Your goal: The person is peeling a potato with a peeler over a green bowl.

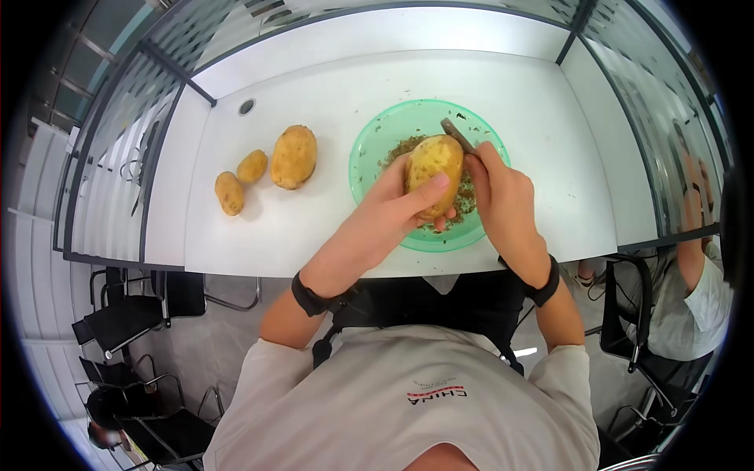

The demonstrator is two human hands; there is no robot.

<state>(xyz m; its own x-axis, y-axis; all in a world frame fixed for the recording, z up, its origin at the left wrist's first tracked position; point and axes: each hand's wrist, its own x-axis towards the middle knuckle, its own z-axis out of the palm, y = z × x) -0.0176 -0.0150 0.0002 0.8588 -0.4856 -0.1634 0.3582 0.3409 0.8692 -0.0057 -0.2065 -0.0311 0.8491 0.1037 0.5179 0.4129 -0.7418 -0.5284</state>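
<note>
Over a translucent green plastic plate (368, 150), my left hand (389, 197) grips a large potato (439, 165), its thumb lying across the near side. Patches of the skin look scraped, with paler flesh showing. My right hand (500, 188) holds a narrow, dark brownish blade-like tool (457, 134) against the potato's upper right side; its handle is hidden in the fingers. Brown peel scraps (465, 197) lie in the plate beneath the potato.
To the left on the white desk (330, 235) lie a large potato (294, 157) and two small potatoes, one higher (252, 166) and one lower (229, 193). A round cable hole (247, 106) is near the back left corner. Framed partitions enclose the desk; another person (686, 300) sits at right.
</note>
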